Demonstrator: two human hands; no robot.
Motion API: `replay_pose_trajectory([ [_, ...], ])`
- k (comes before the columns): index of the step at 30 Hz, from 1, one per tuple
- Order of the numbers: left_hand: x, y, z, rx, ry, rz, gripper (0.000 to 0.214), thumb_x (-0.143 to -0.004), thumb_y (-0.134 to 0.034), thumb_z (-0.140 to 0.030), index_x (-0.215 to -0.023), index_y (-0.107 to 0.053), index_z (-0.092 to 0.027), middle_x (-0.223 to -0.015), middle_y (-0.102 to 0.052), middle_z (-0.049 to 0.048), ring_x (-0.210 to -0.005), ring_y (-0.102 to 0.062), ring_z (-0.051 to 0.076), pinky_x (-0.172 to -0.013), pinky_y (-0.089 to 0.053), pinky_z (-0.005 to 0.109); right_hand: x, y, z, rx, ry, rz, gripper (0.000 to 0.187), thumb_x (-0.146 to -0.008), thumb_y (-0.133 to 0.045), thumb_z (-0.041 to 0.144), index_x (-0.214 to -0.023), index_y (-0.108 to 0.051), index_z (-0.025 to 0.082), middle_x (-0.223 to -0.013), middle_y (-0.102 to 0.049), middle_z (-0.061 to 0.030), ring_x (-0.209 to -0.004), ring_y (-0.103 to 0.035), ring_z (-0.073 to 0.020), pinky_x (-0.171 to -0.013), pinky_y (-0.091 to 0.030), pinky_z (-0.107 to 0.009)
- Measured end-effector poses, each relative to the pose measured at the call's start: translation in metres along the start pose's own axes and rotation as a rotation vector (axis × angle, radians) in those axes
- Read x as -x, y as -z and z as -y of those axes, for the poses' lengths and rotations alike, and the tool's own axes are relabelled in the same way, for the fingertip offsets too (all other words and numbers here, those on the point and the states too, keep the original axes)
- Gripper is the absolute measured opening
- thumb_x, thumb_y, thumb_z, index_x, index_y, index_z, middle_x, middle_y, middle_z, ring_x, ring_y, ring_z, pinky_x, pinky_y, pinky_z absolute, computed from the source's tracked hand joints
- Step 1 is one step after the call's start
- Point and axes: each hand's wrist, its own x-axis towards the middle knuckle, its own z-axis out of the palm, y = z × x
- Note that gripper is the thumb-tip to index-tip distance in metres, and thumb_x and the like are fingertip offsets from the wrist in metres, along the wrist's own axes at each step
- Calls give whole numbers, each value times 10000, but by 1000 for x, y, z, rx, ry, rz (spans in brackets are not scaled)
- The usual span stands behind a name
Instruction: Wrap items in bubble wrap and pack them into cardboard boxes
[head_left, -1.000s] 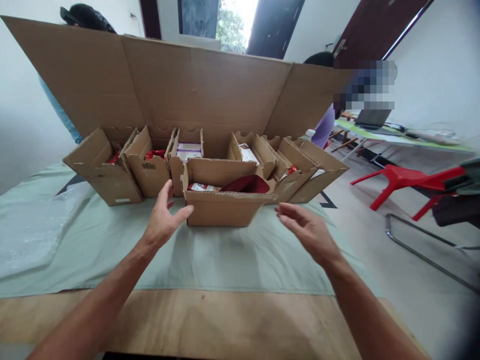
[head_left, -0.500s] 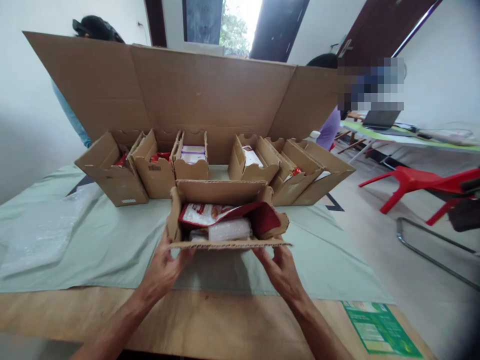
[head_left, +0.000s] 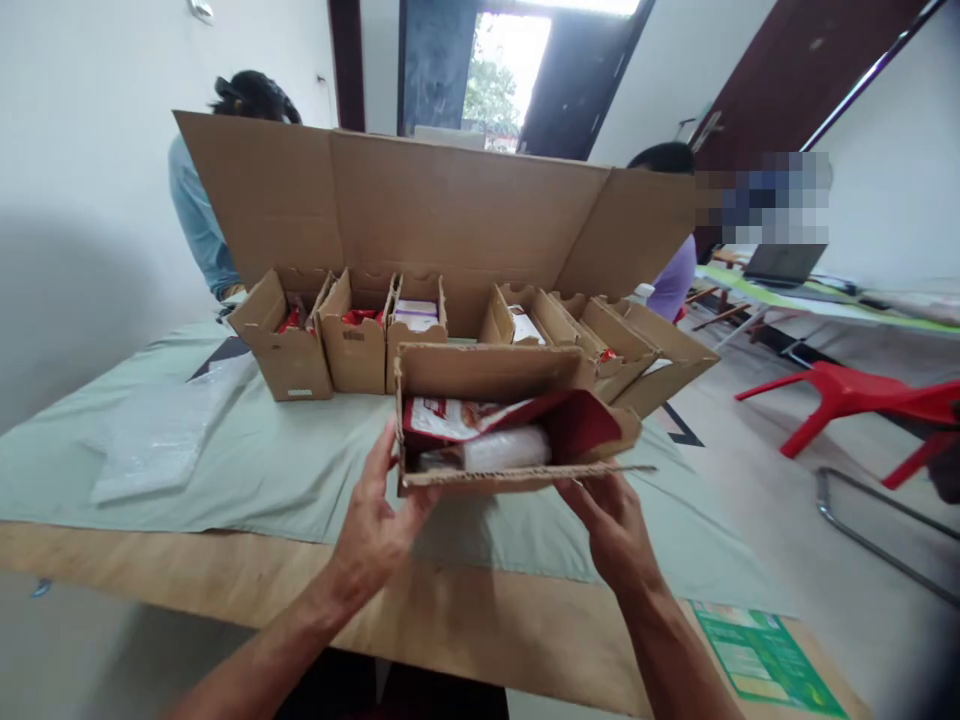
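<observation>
An open cardboard box is held between my two hands above the cloth, its right end tilted a little. My left hand grips its left end, thumb on the near wall. On the right, my right hand clasps the near right corner, with some fingers hidden under the box. Inside lie a red-and-white printed pouch and a clear plastic-wrapped item. Behind it stand several narrow cardboard bins, among them a left bin with red packets and a middle bin with white-and-purple boxes.
A tall cardboard panel stands behind the bins. Clear plastic wrap lies on the green cloth at left. A green printed sheet is at the right front. Two people sit beyond the panel; a red chair stands at right.
My view has shifted, so the bins and panel sit farther right in it. Both hands still hold the box, which has turned slightly and appears farther right, nearer the right-hand bins.
</observation>
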Motion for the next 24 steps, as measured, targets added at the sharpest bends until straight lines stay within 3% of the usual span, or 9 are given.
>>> replay_pose_trajectory([
  [3, 26, 1, 6, -23, 47, 8, 739, -916, -678, -428, -1555, -353, -245, -1555, -484, 167, -1393, -522, 304, -1156, -448, 494, 17, 7, -2, -2, -43, 30, 353, -859, -713, 527, -1039, -681, 226, -1104, -727, -73, -1057, -658, -256, -922, -534, -379],
  [7, 35, 25, 15, -107, 83, -93, 726, -923, -663, -435, -1553, -352, -252, -1524, -514, 169, -1326, -584, 314, -1093, -508, 506, -5, -27, -4, -41, -30, 147, 455, -827, -703, 595, -1078, -687, 215, -1078, -727, -77, -1034, -643, -266, -938, -525, -404],
  [10, 37, 30, 19, -169, 84, -136, 763, -919, -663, -409, -1576, -302, -266, -1515, -518, 167, -1292, -611, 311, -1064, -532, 498, -30, -48, -9, -159, -18, 232, 519, -818, -710, 582, -1178, -660, 212, -1173, -713, -89, -1106, -631, -276, -986, -505, -416],
  [13, 40, 17, 23, -155, 80, -137, 790, -920, -648, -377, -1597, -254, -275, -1561, -460, 164, -1336, -576, 323, -1094, -505, 525, -47, -49, -17, -266, -15, 271, 529, -811, -732, 523, -1241, -637, 231, -1255, -701, -78, -1163, -621, -276, -1009, -492, -403],
  [19, 35, -23, 29, -79, 61, -66, 836, -902, -629, -296, -1623, -207, -294, -1688, -272, 108, -1523, -332, 327, -1201, -389, 533, -83, -38, -40, -393, 38, 152, 455, -776, -759, 409, -1203, -660, 288, -1257, -710, -3, -1204, -598, -266, -1068, -451, -383],
  [24, 39, -44, 32, -129, 17, -36, 858, -906, -593, -241, -1635, -149, -326, -1717, -194, 90, -1563, -238, 340, -1220, -338, 580, -114, -54, -58, -371, 99, 70, 466, -880, -644, 558, -1254, -645, 282, -1301, -692, -14, -1264, -581, -265, -1136, -418, -416],
])
